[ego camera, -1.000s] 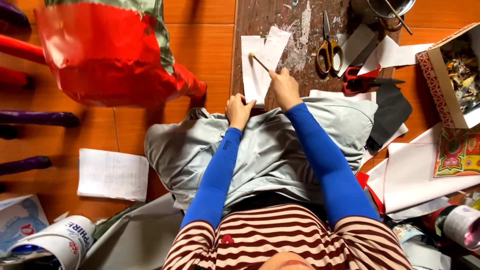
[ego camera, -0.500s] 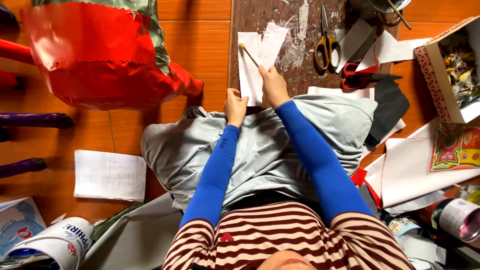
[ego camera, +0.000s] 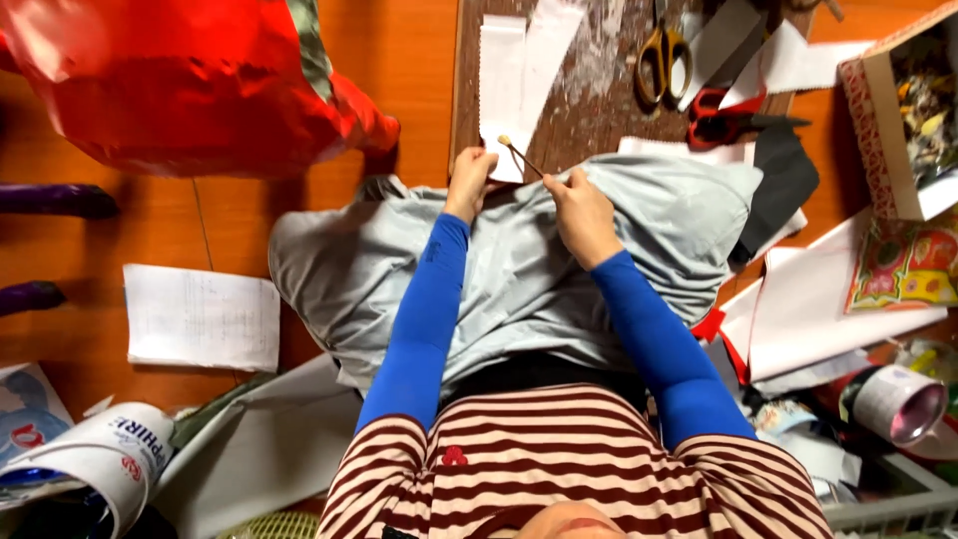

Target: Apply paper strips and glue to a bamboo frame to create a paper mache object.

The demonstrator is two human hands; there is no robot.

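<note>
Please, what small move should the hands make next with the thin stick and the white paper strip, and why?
Probably the right hand should lower the thin stick so its tip meets the near end of the white paper strip. The stick's tip sits just at that end, while the left hand rests at the strip's bottom edge on the wooden board, seemingly steadying it.

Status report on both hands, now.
Left hand pinching the white paper strip. Right hand gripping thin stick. Yellow-handled scissors lie beyond, clear of hands.
</note>
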